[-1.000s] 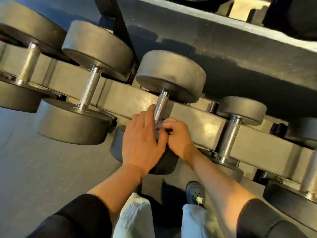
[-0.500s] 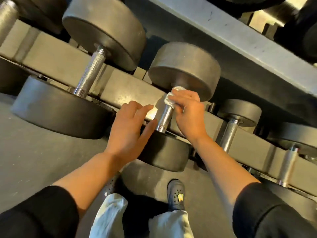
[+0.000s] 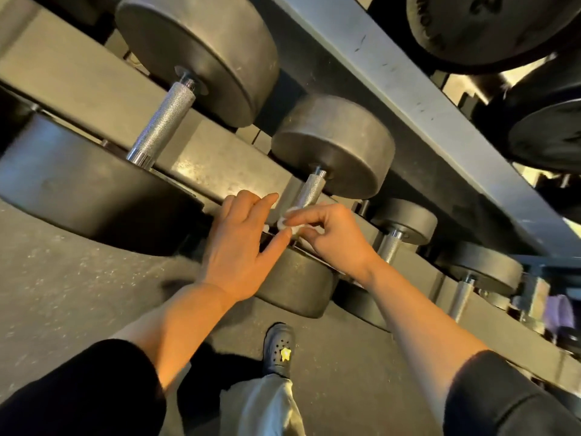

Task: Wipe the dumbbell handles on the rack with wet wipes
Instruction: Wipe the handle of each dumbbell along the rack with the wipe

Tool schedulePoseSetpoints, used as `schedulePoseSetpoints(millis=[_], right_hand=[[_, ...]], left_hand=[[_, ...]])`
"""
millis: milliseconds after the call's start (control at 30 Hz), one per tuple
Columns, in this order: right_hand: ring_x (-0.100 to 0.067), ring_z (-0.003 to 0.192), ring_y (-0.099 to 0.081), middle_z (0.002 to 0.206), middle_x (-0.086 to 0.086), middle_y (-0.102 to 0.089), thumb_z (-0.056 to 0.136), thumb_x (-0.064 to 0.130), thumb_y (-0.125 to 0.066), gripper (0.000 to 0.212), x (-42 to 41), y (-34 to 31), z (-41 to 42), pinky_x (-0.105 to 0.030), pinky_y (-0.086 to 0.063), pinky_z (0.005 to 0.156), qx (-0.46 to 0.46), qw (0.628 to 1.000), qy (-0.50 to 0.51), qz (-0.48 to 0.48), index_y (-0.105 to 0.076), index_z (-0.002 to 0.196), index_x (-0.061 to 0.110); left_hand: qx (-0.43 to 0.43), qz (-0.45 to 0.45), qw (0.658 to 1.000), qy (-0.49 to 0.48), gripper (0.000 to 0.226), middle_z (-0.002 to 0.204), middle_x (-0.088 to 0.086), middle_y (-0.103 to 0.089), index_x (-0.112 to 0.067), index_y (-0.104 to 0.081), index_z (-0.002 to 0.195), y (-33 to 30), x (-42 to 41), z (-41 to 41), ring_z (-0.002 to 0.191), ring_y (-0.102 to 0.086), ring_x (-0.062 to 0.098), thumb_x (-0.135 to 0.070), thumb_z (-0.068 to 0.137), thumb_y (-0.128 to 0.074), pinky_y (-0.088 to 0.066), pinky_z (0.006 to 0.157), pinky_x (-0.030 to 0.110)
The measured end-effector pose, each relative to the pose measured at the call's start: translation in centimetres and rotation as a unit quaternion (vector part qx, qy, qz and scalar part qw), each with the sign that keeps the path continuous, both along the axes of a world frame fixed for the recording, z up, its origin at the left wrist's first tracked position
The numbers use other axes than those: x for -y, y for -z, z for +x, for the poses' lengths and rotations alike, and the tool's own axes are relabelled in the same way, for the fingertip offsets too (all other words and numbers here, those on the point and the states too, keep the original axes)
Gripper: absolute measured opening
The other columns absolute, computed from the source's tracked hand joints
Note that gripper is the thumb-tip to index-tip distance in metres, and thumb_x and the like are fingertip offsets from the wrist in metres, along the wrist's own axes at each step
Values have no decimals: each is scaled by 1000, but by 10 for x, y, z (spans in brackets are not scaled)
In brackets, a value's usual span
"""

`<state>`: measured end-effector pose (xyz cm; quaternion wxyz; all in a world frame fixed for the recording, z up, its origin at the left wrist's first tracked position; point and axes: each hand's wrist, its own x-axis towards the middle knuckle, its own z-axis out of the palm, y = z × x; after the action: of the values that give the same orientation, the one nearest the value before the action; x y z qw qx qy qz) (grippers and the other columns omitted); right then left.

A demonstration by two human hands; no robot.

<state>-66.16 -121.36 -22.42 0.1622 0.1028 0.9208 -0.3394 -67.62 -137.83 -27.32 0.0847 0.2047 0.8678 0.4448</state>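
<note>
Gym rack, plate writing unreadable; right hand perhaps pinching wipe.

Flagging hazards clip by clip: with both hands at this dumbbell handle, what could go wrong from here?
1. The right hand only pinches the small wet wipe at its fingertips; it may slip and fall behind the rack rail.
2. The left hand rests open beside the handle, between the heavy heads; if the dumbbell rolls, fingers could be pinched.
</note>
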Motion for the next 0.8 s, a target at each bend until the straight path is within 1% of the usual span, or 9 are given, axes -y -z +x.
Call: schedulePoseSetpoints(millis=[100,167,233,300,400,467,567,733,800], right_hand=[[-12,107,-53,106,-4,-70,81,-6,-64,25,7,2,-18,-3,-31,95,-152,982,12,113,-74,99,8],[-15,115,-50,110,-4,-68,82,-2,-64,25,2,10,-31,-13,-32,103,-147,970,-47,190,-73,102,10],[-21,116,-51,106,-3,-66,83,3,-63,20,-5,19,-36,-35,-37,106,-112,939,-151,288,-72,98,13],[-20,112,-52,105,-2,-61,82,5,-63,16,-7,21,-31,-38,-33,108,-98,915,-207,331,-68,93,15],[-21,127,-46,121,-3,-60,81,4,-62,29,-5,17,-23,-35,-10,115,-95,921,-210,313,-67,108,13],[-23,128,-47,123,-6,-62,79,0,-62,36,-6,17,-20,-34,-6,116,-86,927,-210,297,-67,113,11],[-24,123,-52,120,-8,-64,76,-5,-64,40,-5,19,-15,-35,-9,117,-66,938,-224,255,-68,114,9],[-26,113,-60,111,-12,-69,66,-16,-65,43,-6,23,-7,-47,-19,113,-66,965,-203,155,-72,102,5],[-21,113,-60,109,-9,-70,69,-15,-65,41,-8,21,-6,-43,-19,115,-53,973,-186,124,-73,101,8]], left_hand=[[-4,-5,1000,-3,61,106,6,-48,-12,-50,133,0,0,0,98,-37,16,-50,87,-36,-35,78,27],[-2,-4,1000,-6,63,106,7,-49,-9,-51,132,0,0,0,97,-37,15,-50,87,-36,-36,77,28],[-1,6,1000,-8,62,105,8,-50,-7,-52,130,0,0,0,96,-37,16,-49,86,-37,-36,76,29],[-2,16,1000,-10,60,104,9,-50,-7,-52,129,-1,0,1,96,-38,17,-47,87,-38,-37,76,30],[1,20,1000,-10,58,105,9,-50,-7,-52,129,-1,1,0,97,-37,18,-45,87,-39,-37,79,30],[4,20,1000,-9,56,106,9,-50,-8,-52,129,-1,1,0,98,-37,17,-45,88,-40,-37,79,30],[4,18,1000,-10,55,107,9,-50,-8,-52,128,0,1,0,99,-37,17,-44,88,-40,-35,79,29],[-2,22,1000,-10,53,106,8,-50,-10,-52,127,0,1,0,98,-37,17,-43,87,-42,-33,80,26],[-6,22,1000,-10,53,107,8,-51,-9,-53,126,1,1,0,99,-38,17,-43,87,-43,-34,80,26]])
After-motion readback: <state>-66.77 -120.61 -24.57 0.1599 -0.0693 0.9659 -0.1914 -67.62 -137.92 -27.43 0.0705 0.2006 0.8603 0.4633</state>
